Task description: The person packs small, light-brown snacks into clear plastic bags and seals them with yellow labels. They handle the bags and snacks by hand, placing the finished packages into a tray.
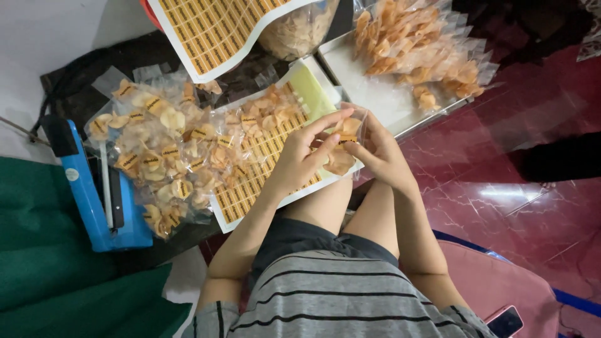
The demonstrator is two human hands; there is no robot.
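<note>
Both hands grip one snack bag

We see the left hand (299,159) and right hand (377,152) pinching a small clear plastic bag of orange chips (343,143) over the yellow sticker sheet (266,164), above the knees.

support: red marbled floor (501,188) | centre: sticker sheet (263,169) | left: blue sealer (94,200), pile of chip bags (156,156) | top right: metal tray (382,100) | bottom right: phone (504,322)

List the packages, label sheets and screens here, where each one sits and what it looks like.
Small clear bag of chips: held between left hand and right hand.
Labelled bag pile: left, clear, orange stickers.
Sticker sheet: under the hands, orange rectangles, white backing.
Second sticker sheet: top.
Unlabelled bags: on tray.
Phone: bottom right, dark screen.
</note>
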